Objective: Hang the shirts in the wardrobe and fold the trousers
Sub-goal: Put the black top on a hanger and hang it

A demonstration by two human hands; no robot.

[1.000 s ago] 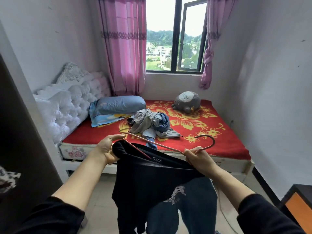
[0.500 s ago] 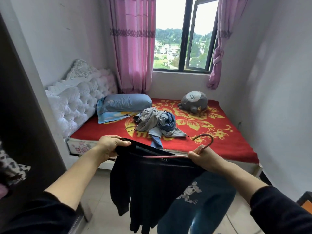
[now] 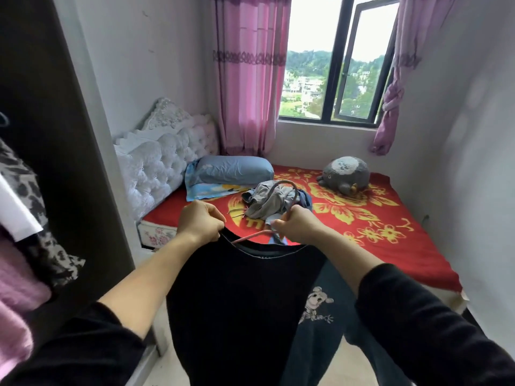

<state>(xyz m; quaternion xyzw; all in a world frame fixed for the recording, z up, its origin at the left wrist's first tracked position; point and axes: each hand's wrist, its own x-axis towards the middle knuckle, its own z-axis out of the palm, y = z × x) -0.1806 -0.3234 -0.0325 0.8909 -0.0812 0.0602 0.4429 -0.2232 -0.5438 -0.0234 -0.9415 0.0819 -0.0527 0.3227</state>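
A black shirt (image 3: 237,302) with a small cartoon print hangs in front of me. My left hand (image 3: 199,222) pinches its collar at the left. My right hand (image 3: 296,225) grips the neck of a pink hanger (image 3: 289,196), whose hook stands upright above my fist and whose arm runs down into the collar opening. A heap of grey and blue clothes (image 3: 274,201) lies on the red bed behind my hands. The open wardrobe (image 3: 55,162) stands at my left, with hung garments inside.
The bed (image 3: 390,232) with a red flowered cover fills the room ahead, with a blue pillow (image 3: 234,171) and a grey plush toy (image 3: 345,175) on it. A white tufted headboard (image 3: 164,160) adjoins the wardrobe's side panel. A window with pink curtains is behind.
My hands came closer together and rose. The hanger turned from lying across the shirt to hook-up, its arm now inside the collar. My view swung left, showing more of the wardrobe.
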